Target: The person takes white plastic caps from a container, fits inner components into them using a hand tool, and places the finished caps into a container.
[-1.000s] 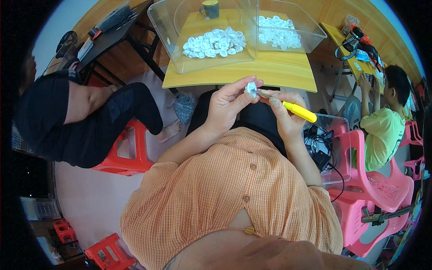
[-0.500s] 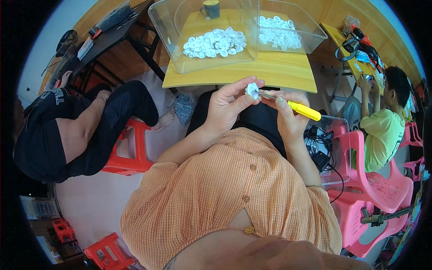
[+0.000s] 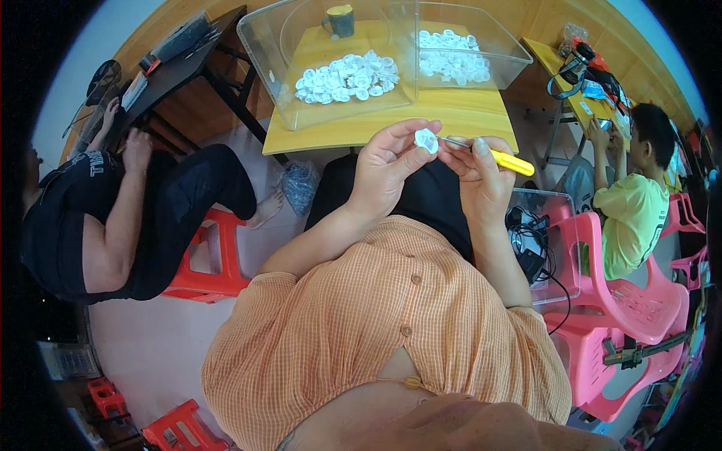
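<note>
My left hand [image 3: 382, 167] pinches a small white plastic piece [image 3: 426, 140] between thumb and fingers, above my lap. In my right hand [image 3: 481, 180] is a screwdriver with a yellow handle [image 3: 513, 162]. Its thin metal shaft points left and its tip lies at the right edge of the white piece; whether it touches, I cannot tell. Just beyond my hands, on the yellow table [image 3: 323, 139], a large clear plastic bin [image 3: 289, 113] stands with a heap of similar white pieces [image 3: 347, 77] seen in it.
A second clear bin [image 3: 515, 52] with more white pieces stands behind at right. A dark mug [image 3: 341, 22] is at the back. One person [image 3: 113, 218] sits at left, another [image 3: 628, 210] at right near pink chairs [image 3: 639, 308]. A clear box of cables [image 3: 538, 248] is beside my right arm.
The white piece has turned in my left fingers, and the screwdriver's shaft has drawn back toward its edge. The person at left has raised a hand.
</note>
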